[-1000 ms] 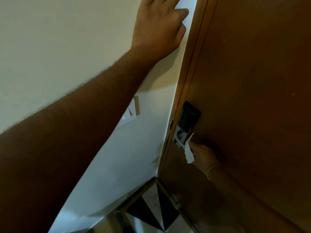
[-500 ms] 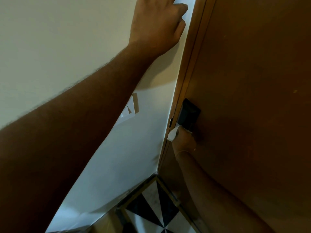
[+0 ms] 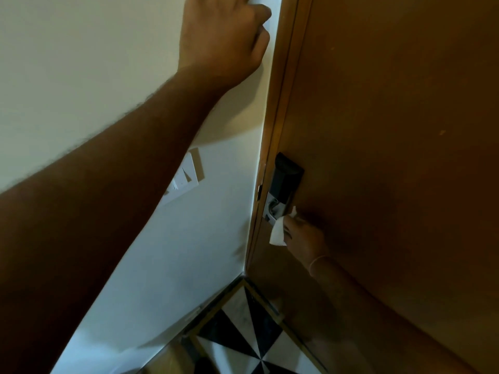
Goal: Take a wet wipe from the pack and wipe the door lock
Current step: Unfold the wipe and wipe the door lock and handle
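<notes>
While half a second ago the right hand (image 3: 302,237) was bunched up right under the black part of the lock (image 3: 282,188), covering the silver bit, it's now dropped lower and a little to the right, so the silver handle plate shows again. The wipe (image 3: 278,231) came down with it and hangs off the lock's bottom edge instead of poking out to the left. The lock sits on the brown door (image 3: 391,157) right by the frame edge: black rounded top, shiny metal lower half, kinda dim so details are hard to read. The wipe is a small white crumpled sheet, its top corner touching the lower end of the lock. The right hand's fingers are closed on the wipe, pinching it against the door side. The left hand (image 3: 224,41) hasn't really budged; it's flat up on the wall (image 3: 81,63) near the frame, fingers curled a bit, holding nothing. A light switch (image 3: 186,176) peeks out past the forearm.
</notes>
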Demonstrator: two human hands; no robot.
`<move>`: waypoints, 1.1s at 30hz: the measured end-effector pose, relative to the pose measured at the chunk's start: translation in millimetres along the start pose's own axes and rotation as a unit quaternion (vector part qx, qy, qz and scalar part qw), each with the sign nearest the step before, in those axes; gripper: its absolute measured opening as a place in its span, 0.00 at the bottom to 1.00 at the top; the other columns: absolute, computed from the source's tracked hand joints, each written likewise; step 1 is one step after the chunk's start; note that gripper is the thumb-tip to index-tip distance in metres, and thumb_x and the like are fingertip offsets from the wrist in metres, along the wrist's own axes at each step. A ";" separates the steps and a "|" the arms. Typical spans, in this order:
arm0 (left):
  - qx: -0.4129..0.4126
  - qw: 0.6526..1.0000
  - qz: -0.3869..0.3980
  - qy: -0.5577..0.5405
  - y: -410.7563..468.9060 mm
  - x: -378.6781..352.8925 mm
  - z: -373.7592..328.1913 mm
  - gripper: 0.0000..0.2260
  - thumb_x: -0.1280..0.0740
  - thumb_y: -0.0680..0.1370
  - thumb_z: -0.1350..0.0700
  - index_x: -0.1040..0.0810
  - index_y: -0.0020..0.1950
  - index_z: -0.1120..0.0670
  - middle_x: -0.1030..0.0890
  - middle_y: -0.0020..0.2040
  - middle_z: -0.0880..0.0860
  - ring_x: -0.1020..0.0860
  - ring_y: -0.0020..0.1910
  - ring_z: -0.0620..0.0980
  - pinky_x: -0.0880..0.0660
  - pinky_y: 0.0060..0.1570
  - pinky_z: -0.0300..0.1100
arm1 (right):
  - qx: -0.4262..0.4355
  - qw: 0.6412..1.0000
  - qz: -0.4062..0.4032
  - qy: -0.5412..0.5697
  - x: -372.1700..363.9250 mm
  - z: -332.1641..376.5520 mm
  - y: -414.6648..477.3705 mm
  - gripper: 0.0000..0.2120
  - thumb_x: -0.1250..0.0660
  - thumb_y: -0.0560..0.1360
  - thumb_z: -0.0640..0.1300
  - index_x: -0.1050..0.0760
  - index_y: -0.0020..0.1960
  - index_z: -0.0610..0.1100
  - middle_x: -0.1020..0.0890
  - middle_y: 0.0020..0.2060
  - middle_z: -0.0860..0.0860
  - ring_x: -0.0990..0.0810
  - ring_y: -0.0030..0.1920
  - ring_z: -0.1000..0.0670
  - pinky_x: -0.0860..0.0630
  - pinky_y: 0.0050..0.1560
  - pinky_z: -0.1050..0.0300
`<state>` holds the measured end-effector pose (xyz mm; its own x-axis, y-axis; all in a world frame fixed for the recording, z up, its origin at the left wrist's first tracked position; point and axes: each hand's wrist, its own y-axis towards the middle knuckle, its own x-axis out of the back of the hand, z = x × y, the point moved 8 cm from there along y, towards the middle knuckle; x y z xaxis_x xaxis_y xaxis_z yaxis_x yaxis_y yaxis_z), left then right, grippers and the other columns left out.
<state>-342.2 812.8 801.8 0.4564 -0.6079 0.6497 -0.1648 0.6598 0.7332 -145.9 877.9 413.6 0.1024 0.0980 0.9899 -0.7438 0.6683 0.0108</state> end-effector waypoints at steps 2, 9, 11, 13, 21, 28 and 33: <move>0.001 1.000 -0.003 -0.001 -0.2 0.3 0.2 0.22 0.46 0.89 0.47 0.20 0.75 0.54 0.17 0.69 0.60 0.21 0.70 0.62 0.28 0.70 0.57 | 0.010 1.000 0.014 0.012 2.8 -7.1 -6.1 0.19 0.29 0.80 0.48 0.28 0.69 0.52 0.16 0.62 0.47 0.16 0.63 0.45 0.15 0.59 0.49; -0.017 0.996 -0.086 0.029 -4.8 14.4 -1.7 0.23 0.45 0.88 0.48 0.15 0.69 0.56 0.14 0.65 0.59 0.18 0.67 0.61 0.25 0.67 0.57 | 0.014 0.996 0.066 0.059 5.7 -27.0 -6.8 0.05 0.32 0.82 0.46 0.21 0.58 0.49 0.14 0.53 0.50 0.15 0.56 0.49 0.16 0.56 0.50; -0.017 0.993 -0.111 0.035 -7.0 17.4 -1.7 0.22 0.44 0.88 0.49 0.13 0.66 0.55 0.13 0.62 0.59 0.17 0.65 0.61 0.23 0.66 0.56 | 0.011 0.994 0.083 0.068 4.1 -33.5 -4.7 0.04 0.32 0.83 0.44 0.19 0.55 0.47 0.14 0.53 0.50 0.15 0.57 0.50 0.17 0.59 0.52; -0.021 0.992 -0.120 0.035 -7.8 18.3 -1.5 0.21 0.44 0.88 0.49 0.13 0.65 0.55 0.13 0.61 0.59 0.16 0.64 0.60 0.22 0.66 0.56 | 0.004 0.992 0.093 0.081 2.4 -36.3 -2.4 0.04 0.31 0.82 0.44 0.18 0.53 0.45 0.13 0.52 0.49 0.14 0.56 0.49 0.17 0.58 0.52; -0.015 0.988 -0.144 0.061 -8.1 23.5 -3.1 0.20 0.42 0.87 0.49 0.12 0.61 0.53 0.13 0.57 0.56 0.16 0.61 0.59 0.21 0.62 0.56 | -0.103 0.993 0.040 0.038 -5.5 4.0 18.7 0.12 0.34 0.82 0.56 0.19 0.55 0.49 0.14 0.54 0.48 0.15 0.54 0.49 0.16 0.51 0.53; -0.002 0.999 -0.036 0.029 -2.0 7.8 -1.2 0.24 0.48 0.88 0.47 0.17 0.72 0.55 0.16 0.65 0.59 0.21 0.68 0.62 0.28 0.69 0.57 | -0.155 0.985 -0.018 0.067 2.0 31.4 42.5 0.19 0.39 0.84 0.58 0.17 0.56 0.45 0.14 0.54 0.44 0.15 0.55 0.43 0.19 0.51 0.50; -0.021 0.999 0.017 0.017 0.7 -4.3 -3.4 0.23 0.48 0.90 0.47 0.22 0.77 0.54 0.18 0.70 0.58 0.22 0.71 0.59 0.30 0.72 0.53 | -0.231 0.965 -0.015 0.122 4.2 25.6 52.6 0.22 0.42 0.86 0.56 0.19 0.60 0.40 0.14 0.54 0.41 0.15 0.53 0.42 0.18 0.54 0.48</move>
<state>-341.3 817.4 798.9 0.4814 -0.5703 0.6656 -0.1436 0.6978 0.7018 -201.6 894.6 421.9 0.3145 0.2065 0.9265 -0.3699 0.9255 -0.0808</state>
